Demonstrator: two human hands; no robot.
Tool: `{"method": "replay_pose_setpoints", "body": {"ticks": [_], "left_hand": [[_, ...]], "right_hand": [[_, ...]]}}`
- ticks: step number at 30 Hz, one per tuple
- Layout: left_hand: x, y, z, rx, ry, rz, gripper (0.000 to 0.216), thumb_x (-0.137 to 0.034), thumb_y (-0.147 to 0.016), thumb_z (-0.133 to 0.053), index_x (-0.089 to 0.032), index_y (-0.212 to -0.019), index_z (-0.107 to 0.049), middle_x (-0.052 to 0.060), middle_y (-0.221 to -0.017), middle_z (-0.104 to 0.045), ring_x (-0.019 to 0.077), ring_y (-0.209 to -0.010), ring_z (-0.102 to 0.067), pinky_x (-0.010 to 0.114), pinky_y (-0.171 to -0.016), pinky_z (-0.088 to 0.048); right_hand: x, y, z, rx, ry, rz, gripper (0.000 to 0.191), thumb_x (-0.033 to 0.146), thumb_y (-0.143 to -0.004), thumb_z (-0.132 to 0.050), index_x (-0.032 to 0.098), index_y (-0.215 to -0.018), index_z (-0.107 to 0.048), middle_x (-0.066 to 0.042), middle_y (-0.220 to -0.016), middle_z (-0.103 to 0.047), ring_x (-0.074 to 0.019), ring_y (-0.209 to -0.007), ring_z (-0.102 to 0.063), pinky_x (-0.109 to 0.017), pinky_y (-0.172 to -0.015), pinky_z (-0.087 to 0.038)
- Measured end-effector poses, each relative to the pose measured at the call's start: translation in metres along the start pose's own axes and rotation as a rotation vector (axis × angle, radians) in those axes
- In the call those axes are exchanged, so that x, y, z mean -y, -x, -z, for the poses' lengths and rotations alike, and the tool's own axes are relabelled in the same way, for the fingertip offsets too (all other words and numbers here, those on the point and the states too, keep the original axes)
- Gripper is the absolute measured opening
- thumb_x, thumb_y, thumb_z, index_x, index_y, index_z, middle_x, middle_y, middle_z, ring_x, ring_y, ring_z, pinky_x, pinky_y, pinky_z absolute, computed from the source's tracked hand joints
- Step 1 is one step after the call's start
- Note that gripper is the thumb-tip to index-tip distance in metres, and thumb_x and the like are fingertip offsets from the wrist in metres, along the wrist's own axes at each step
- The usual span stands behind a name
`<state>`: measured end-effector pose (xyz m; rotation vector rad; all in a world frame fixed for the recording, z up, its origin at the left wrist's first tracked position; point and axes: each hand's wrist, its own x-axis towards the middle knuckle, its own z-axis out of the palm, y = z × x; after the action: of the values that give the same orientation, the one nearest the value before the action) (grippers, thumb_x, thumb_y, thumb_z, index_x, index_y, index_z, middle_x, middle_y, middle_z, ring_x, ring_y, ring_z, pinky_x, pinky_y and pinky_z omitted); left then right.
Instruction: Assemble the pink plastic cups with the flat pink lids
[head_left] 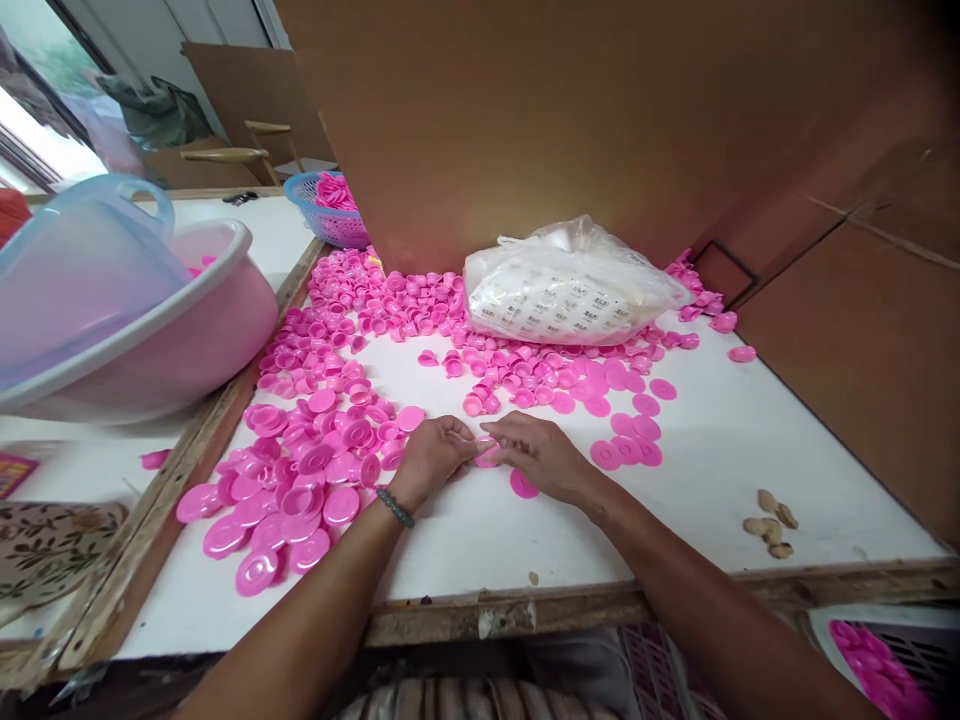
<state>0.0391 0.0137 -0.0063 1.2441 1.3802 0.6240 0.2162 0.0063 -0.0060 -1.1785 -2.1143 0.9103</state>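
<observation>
Basin: far left of the hands, tilted inside the tub; translucent blue plastic, looped handle.
Tub: far left too; pink, smooth-walled, with a thick pale rim and some pink pieces inside.
Lids: heaped just left of the hands; round, glossy, saucer-like, some on edge, many overlapping; judging by the pile, a large share left.
Basket: beyond and left of the hands; lattice plastic, blue above and pink below, loaded with pink pieces.
Cups: spread loosely beyond the hands, from the left across to the bag; small, hollow, shiny; apparently plenty left here too.
Left hand: fingertips pinching the disc; beaded bracelet at the wrist.
Disc: between the two hands, just above the worktop or on it, hard to tell which; thin, pink, mostly covered by fingers; apparently unfinished.
Right hand: curled inward, fingertips closed on the same disc.
Bag: beyond the hands; crinkled clear plastic, bulging with white printed contents.
Flat discs: right of the hands, partly overlapping; thin, some ring-marked; possibly done, but far fewer than the loose pieces.
Nuts: farther right and nearer the body; tan, rough-looking, clustered.
</observation>
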Motion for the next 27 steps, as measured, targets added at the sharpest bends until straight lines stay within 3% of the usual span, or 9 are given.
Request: {"method": "replay_pose_setpoints", "body": {"ticks": [4, 12, 17, 22, 24, 27], "left_hand": [[-0.006, -0.002, 0.004, 0.029, -0.116, 0.082, 0.035, -0.042, -0.057, -0.072, -0.014, -0.064, -0.053, -0.003, -0.043, -0.053, 0.0055, -0.034, -0.041, 0.017, -0.035, -0.03], [-0.01, -0.006, 0.004, 0.097, -0.07, 0.156, 0.039, -0.043, -0.056, -0.074, -0.015, -0.062, -0.046, -0.001, -0.045, -0.057, 0.0078, -0.034, -0.047, 0.018, -0.033, -0.036], [-0.003, -0.002, 0.004, 0.101, 0.047, 0.109, 0.039, -0.043, -0.058, -0.074, -0.015, -0.064, -0.047, 0.0, -0.047, -0.059, 0.0099, -0.038, -0.054, 0.02, -0.038, -0.043], [0.008, 0.0, 0.0, 0.028, 0.165, -0.02, 0.039, -0.038, -0.056, -0.076, -0.014, -0.069, -0.049, -0.003, -0.048, -0.056, 0.0093, -0.041, -0.055, 0.019, -0.041, -0.045], [0.009, -0.001, -0.001, 0.049, 0.202, -0.04, 0.039, -0.035, -0.054, -0.078, -0.014, -0.07, -0.049, -0.004, -0.048, -0.055, 0.0088, -0.041, -0.054, 0.019, -0.041, -0.044], [0.009, -0.002, -0.002, 0.069, 0.233, -0.045, 0.037, -0.03, -0.055, -0.078, -0.013, -0.071, -0.049, -0.005, -0.049, -0.054, 0.0088, -0.042, -0.055, 0.019, -0.042, -0.044]], "right_hand": [[-0.005, 0.0, -0.005, 0.033, 0.223, 0.119, 0.014, 0.031, -0.079, -0.062, 0.02, -0.086, -0.066, -0.003, -0.076, -0.057, -0.0155, -0.076, -0.049, -0.026, -0.064, -0.039], [-0.014, -0.003, -0.01, 0.038, 0.236, 0.053, 0.013, 0.033, -0.075, -0.066, 0.021, -0.077, -0.067, -0.001, -0.069, -0.054, -0.0155, -0.073, -0.043, -0.025, -0.06, -0.037], [-0.012, 0.001, -0.013, -0.031, 0.171, 0.042, 0.018, 0.037, -0.077, -0.062, 0.021, -0.084, -0.066, -0.002, -0.072, -0.055, -0.0153, -0.072, -0.045, -0.026, -0.06, -0.037], [-0.002, 0.004, -0.009, -0.079, 0.26, 0.036, 0.033, 0.049, -0.071, -0.065, 0.017, -0.076, -0.061, -0.003, -0.07, -0.054, -0.0165, -0.072, -0.045, -0.028, -0.06, -0.037], [0.0, 0.003, -0.005, -0.053, 0.251, 0.019, 0.037, 0.051, -0.069, -0.066, 0.017, -0.084, -0.06, -0.003, -0.076, -0.055, -0.017, -0.074, -0.047, -0.028, -0.062, -0.038], [0.001, 0.003, 0.001, 0.037, 0.164, 0.05, 0.035, 0.045, -0.077, -0.061, 0.02, -0.103, -0.059, -0.004, -0.089, -0.056, -0.0163, -0.08, -0.05, -0.028, -0.067, -0.04]]}}
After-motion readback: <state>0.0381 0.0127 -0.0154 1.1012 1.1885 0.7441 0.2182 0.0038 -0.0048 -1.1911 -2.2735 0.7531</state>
